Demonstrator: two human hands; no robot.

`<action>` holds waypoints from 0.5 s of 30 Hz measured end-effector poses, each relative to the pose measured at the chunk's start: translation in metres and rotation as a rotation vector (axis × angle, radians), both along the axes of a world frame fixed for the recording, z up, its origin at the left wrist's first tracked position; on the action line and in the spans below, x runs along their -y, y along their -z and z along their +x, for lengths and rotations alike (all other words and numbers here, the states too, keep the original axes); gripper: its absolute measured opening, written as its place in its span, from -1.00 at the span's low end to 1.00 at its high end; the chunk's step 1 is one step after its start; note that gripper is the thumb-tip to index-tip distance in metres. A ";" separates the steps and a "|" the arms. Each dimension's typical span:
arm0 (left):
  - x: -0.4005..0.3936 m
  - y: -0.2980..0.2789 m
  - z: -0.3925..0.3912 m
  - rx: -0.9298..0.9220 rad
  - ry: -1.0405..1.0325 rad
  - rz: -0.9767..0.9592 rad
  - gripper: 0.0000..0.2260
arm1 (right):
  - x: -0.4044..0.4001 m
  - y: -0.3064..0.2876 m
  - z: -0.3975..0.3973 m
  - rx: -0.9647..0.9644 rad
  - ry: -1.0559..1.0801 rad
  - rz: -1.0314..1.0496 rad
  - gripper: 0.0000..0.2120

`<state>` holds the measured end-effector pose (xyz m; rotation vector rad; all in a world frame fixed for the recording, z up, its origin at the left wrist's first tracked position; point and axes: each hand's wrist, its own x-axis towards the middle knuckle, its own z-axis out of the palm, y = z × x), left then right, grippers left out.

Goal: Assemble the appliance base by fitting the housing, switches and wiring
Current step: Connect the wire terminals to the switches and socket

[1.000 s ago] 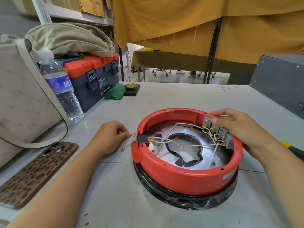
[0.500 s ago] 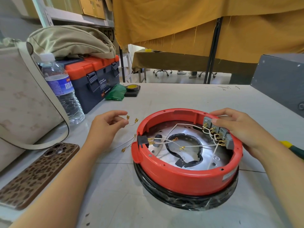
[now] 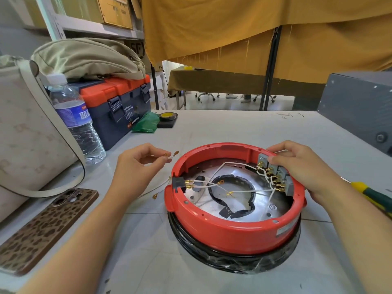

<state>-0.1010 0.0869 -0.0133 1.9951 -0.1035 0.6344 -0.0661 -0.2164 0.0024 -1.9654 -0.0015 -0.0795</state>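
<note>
A round red housing point(image 3: 229, 232) stands upside down on a black wrapped ring, with a silver plate and white wires point(image 3: 244, 190) inside. Grey switches point(image 3: 277, 177) with brass terminals sit on its right inner wall. My right hand point(image 3: 305, 166) grips the rim and the switch block there. My left hand point(image 3: 135, 166), just left of the housing, pinches a short white wire point(image 3: 172, 155) with brass terminals, held above the table. Another loose wire point(image 3: 156, 193) lies on the table beside the housing's black socket point(image 3: 178, 183).
At the left stand a cream bag point(image 3: 25, 141), a water bottle point(image 3: 78, 124) and a blue-and-orange toolbox point(image 3: 118, 107). A patterned phone point(image 3: 46, 228) lies front left. A screwdriver point(image 3: 373, 196) lies at the right, a grey box point(image 3: 360, 107) behind it. Tape point(image 3: 167, 116) sits farther back.
My left hand picked the short wire up off the table and raised it toward the housing. My right hand stayed on the rim and switches.
</note>
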 end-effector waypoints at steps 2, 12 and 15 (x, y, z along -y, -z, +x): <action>0.003 -0.001 -0.001 0.021 0.014 0.003 -0.93 | -0.001 0.000 0.000 -0.001 0.003 -0.003 -0.87; 0.005 -0.009 -0.005 -0.077 0.111 0.083 -0.91 | 0.001 0.001 0.001 -0.002 -0.003 -0.007 -0.87; 0.005 -0.015 -0.006 -0.060 0.105 0.093 -0.91 | 0.002 0.002 0.002 0.000 -0.008 -0.004 -0.87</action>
